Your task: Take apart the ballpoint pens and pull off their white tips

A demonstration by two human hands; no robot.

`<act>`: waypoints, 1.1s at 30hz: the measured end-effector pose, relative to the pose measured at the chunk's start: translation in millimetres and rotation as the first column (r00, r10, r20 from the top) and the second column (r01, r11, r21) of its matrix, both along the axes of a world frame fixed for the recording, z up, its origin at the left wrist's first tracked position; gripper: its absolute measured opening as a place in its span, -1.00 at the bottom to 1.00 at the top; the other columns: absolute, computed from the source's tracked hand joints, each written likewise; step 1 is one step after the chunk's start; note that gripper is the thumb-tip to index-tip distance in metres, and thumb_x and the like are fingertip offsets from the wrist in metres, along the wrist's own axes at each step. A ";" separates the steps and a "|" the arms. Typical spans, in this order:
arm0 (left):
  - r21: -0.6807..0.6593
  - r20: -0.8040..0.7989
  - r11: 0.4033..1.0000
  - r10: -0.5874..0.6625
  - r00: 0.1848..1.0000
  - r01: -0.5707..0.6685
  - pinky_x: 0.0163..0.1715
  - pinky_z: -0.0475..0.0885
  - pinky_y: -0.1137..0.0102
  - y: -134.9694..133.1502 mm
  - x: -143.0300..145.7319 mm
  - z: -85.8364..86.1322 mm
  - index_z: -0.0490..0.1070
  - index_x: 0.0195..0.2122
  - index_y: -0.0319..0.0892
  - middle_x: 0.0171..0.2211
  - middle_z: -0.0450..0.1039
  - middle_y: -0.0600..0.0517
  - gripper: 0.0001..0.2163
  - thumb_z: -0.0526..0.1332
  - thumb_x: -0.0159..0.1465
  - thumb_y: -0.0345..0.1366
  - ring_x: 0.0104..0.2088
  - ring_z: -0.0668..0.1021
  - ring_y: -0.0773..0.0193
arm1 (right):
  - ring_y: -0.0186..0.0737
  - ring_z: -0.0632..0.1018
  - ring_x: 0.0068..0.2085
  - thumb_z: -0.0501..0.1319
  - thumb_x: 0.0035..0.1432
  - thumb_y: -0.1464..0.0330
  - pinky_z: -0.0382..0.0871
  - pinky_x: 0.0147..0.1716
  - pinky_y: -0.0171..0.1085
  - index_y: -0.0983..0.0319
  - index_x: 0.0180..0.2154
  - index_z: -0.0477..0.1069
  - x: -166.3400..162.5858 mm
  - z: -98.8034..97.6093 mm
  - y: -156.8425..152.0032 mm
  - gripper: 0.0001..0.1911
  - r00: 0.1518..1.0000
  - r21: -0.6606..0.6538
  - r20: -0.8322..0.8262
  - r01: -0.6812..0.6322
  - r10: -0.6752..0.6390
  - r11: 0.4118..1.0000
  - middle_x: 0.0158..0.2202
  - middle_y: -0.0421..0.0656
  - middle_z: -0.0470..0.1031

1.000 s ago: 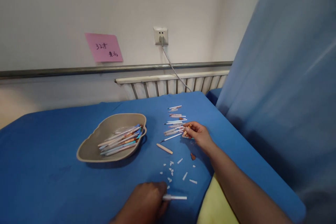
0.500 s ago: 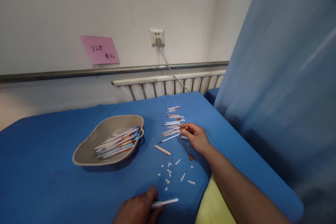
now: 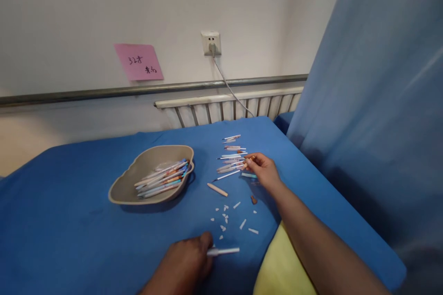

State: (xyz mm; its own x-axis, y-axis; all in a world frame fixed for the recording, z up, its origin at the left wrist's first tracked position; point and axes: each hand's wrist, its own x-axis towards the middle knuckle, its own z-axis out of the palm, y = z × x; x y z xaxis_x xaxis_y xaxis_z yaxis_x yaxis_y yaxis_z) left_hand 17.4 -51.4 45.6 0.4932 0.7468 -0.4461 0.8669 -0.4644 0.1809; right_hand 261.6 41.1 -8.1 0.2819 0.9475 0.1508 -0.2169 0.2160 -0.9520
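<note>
Near the bottom edge, my left hand (image 3: 190, 258) is closed around a slim white pen piece (image 3: 226, 251), whose thin end points right. My right hand (image 3: 266, 173) pinches a small orange pen piece (image 3: 247, 164) at the right end of a row of pen parts (image 3: 230, 166). That row holds refills and barrels, partly covered by my fingers. A peach pen barrel (image 3: 218, 189) lies below the row. Between my hands are several small white bits (image 3: 224, 216), a few short white tubes (image 3: 254, 231) and a brown piece (image 3: 254, 199).
A beige basin (image 3: 126, 179) with several pens (image 3: 162, 179) inside stands on the blue cloth (image 3: 86, 235) at left. Behind are a white rail (image 3: 207, 100) and a socket (image 3: 211, 44) with a hanging cable. A blue curtain (image 3: 363, 78) borders the right side.
The view has shifted slightly, so everything sits a little to the right and higher. My right fingers have turned, and more of the orange piece shows. The left hand still grips the white piece.
</note>
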 end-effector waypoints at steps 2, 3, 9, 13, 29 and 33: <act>0.043 0.139 0.999 0.027 0.990 -0.033 -0.38 0.31 0.37 8.5 8.8 -0.4 0.41 -0.23 -0.15 -0.34 0.56 -0.07 -0.80 0.03 0.20 -0.37 -0.34 0.58 0.07 | -0.35 0.47 -0.50 0.34 -0.14 0.13 0.31 -0.48 -0.36 0.24 -0.39 0.47 1.2 0.4 0.8 -0.67 1.000 -0.010 -0.029 0.002 -0.002 1.000 -0.55 -0.25 0.48; 0.057 0.214 0.997 0.040 0.976 -0.054 -0.38 0.30 0.39 15.3 16.3 -1.3 0.41 -0.23 -0.13 -0.34 0.56 -0.06 -0.81 0.04 0.20 -0.35 -0.33 0.57 0.11 | -0.35 0.46 -0.51 0.34 -0.13 0.13 0.30 -0.50 -0.37 0.24 -0.39 0.47 2.1 0.5 1.0 -0.67 0.999 -0.016 -0.044 0.006 -0.006 1.000 -0.55 -0.24 0.49; 0.124 0.480 0.980 0.080 0.873 -0.158 -0.42 0.22 0.42 71.2 79.3 -17.8 0.43 -0.40 -0.15 -0.46 0.51 -0.01 -0.90 0.12 0.14 -0.36 -0.41 0.51 0.17 | -0.37 0.43 -0.53 0.32 -0.12 0.09 0.24 -0.54 -0.38 0.25 -0.41 0.44 11.9 0.6 0.5 -0.64 0.990 -0.043 -0.127 0.059 -0.064 0.997 -0.54 -0.24 0.49; 0.134 0.572 0.970 0.090 0.815 -0.201 -0.39 0.22 0.40 89.3 94.2 -25.3 0.42 -0.32 -0.17 -0.43 0.48 -0.02 -0.88 0.15 0.16 -0.28 -0.38 0.49 0.15 | -0.36 0.41 -0.54 0.32 -0.12 0.10 0.24 -0.53 -0.37 0.25 -0.45 0.42 18.2 0.2 1.8 -0.65 0.984 -0.049 -0.160 0.069 -0.076 0.996 -0.56 -0.24 0.47; -0.466 0.831 0.884 0.452 0.325 -0.038 -0.71 0.14 0.56 86.0 61.3 -41.0 0.31 -0.33 -0.20 -0.66 0.22 0.21 -0.70 0.12 0.23 -0.03 -0.73 0.23 0.48 | -0.50 0.11 -0.67 0.37 -0.13 0.16 -0.10 -0.68 -0.42 0.29 -0.50 0.44 -19.2 21.2 -19.3 -0.68 0.978 -0.087 -0.041 -0.207 0.204 0.974 -0.71 -0.36 0.15; -0.575 0.801 0.818 0.570 0.181 -0.030 -0.75 0.22 0.55 88.7 61.4 -44.8 0.31 -0.23 -0.21 -0.49 0.42 0.10 -0.64 0.17 0.18 0.01 -0.74 0.34 0.48 | -0.50 0.10 -0.67 0.30 -0.03 0.10 -0.10 -0.69 -0.42 0.26 -0.50 0.35 -18.2 17.7 -18.4 -0.65 0.985 -0.096 -0.050 -0.167 0.163 0.981 -0.69 -0.35 0.18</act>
